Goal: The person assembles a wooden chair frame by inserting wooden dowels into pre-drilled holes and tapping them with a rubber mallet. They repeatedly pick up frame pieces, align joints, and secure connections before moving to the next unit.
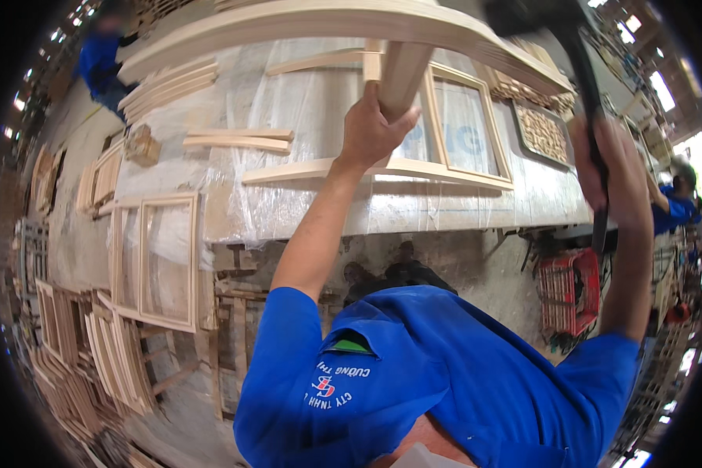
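My left hand is closed around a pale wooden crosspiece. Its far end meets a long, curved-looking wooden rail, which spans the view above the table. In my right hand, slightly blurred, is the handle of a black mallet. The mallet's dark head is raised at the upper right, beside the rail's right part; the picture's top edge cuts it off. Beneath the crosspiece, a slim wooden frame lies on the table, near a long loose strip.
Plastic film covers the worktable. Short strips and stacked rails lie to the left; a tray of small wooden pieces sits right. Finished-looking frames lean at left. A red crate stands below right. Two other people work nearby.
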The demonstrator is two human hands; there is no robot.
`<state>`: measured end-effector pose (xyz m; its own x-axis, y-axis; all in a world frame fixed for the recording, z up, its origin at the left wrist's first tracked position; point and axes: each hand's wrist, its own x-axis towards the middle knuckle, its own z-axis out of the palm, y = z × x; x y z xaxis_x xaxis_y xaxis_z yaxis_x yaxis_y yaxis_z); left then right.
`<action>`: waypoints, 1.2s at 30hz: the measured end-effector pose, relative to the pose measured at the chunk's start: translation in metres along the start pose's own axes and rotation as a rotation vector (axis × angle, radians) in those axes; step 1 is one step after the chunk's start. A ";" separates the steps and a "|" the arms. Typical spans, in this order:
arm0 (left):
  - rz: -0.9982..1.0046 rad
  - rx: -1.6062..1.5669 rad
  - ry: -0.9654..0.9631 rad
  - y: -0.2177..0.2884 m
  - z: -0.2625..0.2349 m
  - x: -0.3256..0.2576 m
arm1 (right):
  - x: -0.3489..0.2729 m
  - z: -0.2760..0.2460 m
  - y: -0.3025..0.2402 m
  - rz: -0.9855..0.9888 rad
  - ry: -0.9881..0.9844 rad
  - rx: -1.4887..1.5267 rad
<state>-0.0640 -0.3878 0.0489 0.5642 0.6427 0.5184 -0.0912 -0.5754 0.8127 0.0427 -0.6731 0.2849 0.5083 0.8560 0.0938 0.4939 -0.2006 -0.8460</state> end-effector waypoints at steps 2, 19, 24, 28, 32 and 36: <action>-0.050 0.145 -0.216 -0.021 -0.029 -0.010 | -0.039 -0.010 0.044 0.041 0.020 0.060; -0.300 1.528 -0.783 -0.226 -0.197 0.040 | -0.295 0.146 0.270 1.571 0.596 0.240; -0.129 1.483 -0.983 -0.236 -0.204 0.059 | -0.324 0.150 0.273 1.564 0.722 0.293; -0.092 1.574 -0.920 -0.231 -0.223 0.041 | -0.297 0.136 0.288 1.485 0.725 0.342; -0.097 1.526 -1.099 -0.199 -0.249 0.021 | -0.260 0.109 0.301 1.399 0.719 0.274; -0.445 1.508 -1.165 -0.149 -0.280 -0.032 | -0.222 0.071 0.345 1.312 0.849 0.199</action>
<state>-0.2985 -0.1815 -0.0142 0.5801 0.6110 -0.5386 0.4908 -0.7900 -0.3675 0.0499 -0.8983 -0.0651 0.7564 -0.3774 -0.5343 -0.6542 -0.4370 -0.6173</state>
